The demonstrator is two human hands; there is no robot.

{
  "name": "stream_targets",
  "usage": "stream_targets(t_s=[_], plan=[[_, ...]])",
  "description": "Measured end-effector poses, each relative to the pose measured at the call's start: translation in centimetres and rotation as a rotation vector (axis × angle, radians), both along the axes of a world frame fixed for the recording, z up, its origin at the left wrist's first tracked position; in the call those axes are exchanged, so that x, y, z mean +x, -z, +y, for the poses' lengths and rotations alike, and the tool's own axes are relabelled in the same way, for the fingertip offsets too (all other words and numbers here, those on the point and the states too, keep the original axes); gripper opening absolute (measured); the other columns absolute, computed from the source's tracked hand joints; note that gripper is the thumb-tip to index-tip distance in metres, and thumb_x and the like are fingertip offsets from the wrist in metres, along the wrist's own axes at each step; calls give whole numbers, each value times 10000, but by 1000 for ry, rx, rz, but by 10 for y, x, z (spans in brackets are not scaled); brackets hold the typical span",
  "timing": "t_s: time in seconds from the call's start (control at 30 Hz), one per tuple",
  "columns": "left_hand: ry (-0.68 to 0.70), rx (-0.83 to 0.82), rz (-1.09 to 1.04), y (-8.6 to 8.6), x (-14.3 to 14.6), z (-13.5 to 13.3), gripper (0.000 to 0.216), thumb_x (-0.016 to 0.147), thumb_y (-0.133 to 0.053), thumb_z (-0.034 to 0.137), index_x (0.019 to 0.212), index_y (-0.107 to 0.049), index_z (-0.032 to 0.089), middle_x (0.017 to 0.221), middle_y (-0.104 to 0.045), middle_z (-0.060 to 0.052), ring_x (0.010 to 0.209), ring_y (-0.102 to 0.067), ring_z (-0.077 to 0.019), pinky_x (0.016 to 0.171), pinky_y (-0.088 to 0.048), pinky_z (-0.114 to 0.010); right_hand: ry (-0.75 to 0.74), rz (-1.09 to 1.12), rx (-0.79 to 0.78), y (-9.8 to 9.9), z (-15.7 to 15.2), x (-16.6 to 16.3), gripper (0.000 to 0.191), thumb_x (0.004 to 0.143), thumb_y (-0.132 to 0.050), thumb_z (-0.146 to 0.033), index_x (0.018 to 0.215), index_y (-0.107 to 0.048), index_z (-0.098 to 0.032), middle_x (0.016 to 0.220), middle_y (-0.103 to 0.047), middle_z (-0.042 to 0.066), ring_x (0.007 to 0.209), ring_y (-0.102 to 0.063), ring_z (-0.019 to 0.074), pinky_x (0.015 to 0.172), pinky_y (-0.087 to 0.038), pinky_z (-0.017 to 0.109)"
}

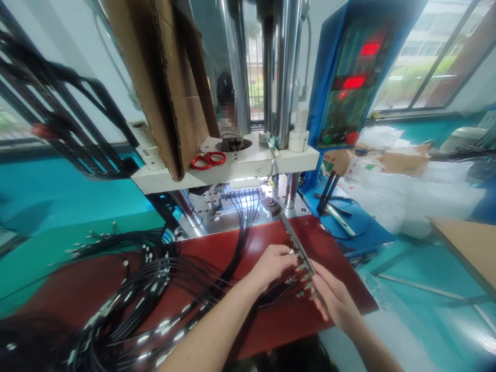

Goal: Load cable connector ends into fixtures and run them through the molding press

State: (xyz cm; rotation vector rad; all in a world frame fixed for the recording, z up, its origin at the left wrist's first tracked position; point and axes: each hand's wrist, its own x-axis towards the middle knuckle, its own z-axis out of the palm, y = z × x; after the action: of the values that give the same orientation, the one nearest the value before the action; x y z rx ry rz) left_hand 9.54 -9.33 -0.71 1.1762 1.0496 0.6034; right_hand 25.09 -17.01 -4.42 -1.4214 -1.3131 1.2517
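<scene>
My right hand (333,292) grips a long, narrow metal bar (296,240), held at a slant above the red-brown work surface. A row of small metal connectors (306,276) sticks out from the bar's left side, with black cables trailing from the lower ones. My left hand (273,266) is closed in a pinch at the bar's left edge, where a small shiny cable connector tip (291,251) shows at its fingers. Most of that connector is hidden by the hand. A big bundle of black cables (155,274) with pale tags lies to the left.
Ahead stands a press with a white plate (248,168) carrying red-handled scissors (208,160) and cardboard (182,103). Cables run into a lit metal mould (242,199) beneath. A blue control box (349,77) is at right, above tools on a blue shelf (360,232).
</scene>
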Motion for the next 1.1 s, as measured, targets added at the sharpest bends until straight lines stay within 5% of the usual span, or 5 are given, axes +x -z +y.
stream_targets(t_s=[0.2,0.57,0.77,0.93,1.1], plan=[[-6,5,-152,-2,-20,9,264,662,-560,386,760,-540,142,580,-467,35,439,-375,-53,389,-229,-190,89,141,-4,-6,0,1,606,808,-427,-506,1273,-393,-119,411,-462,-55,298,-369,83,303,-282,195],[-114,18,-34,4,-6,5,264,640,-577,363,584,-402,174,445,-365,83,357,-267,-27,374,-137,-173,-24,94,-53,-3,0,4,628,819,-405,-504,1314,-329,-125,430,-458,-64,318,-370,82,300,-303,185],[-228,435,42,9,-8,-4,81,737,-489,256,756,-430,204,528,-447,74,475,-413,-75,503,-313,-194,-24,124,-52,0,1,5,612,817,-416,-507,1298,-346,-135,438,-475,-57,319,-375,80,295,-309,183],[-193,714,326,8,-5,-11,69,776,-463,260,754,-495,202,657,-542,23,604,-479,-110,600,-319,-228,17,144,-54,0,0,3,583,815,-429,-497,1279,-374,-149,439,-481,-54,319,-371,70,296,-314,172],[-224,528,272,9,0,-3,211,765,-459,325,608,-456,184,509,-483,29,493,-427,-103,505,-293,-220,-12,116,-28,-2,0,5,590,833,-405,-486,1293,-347,-121,412,-449,-68,311,-365,70,296,-309,170]])
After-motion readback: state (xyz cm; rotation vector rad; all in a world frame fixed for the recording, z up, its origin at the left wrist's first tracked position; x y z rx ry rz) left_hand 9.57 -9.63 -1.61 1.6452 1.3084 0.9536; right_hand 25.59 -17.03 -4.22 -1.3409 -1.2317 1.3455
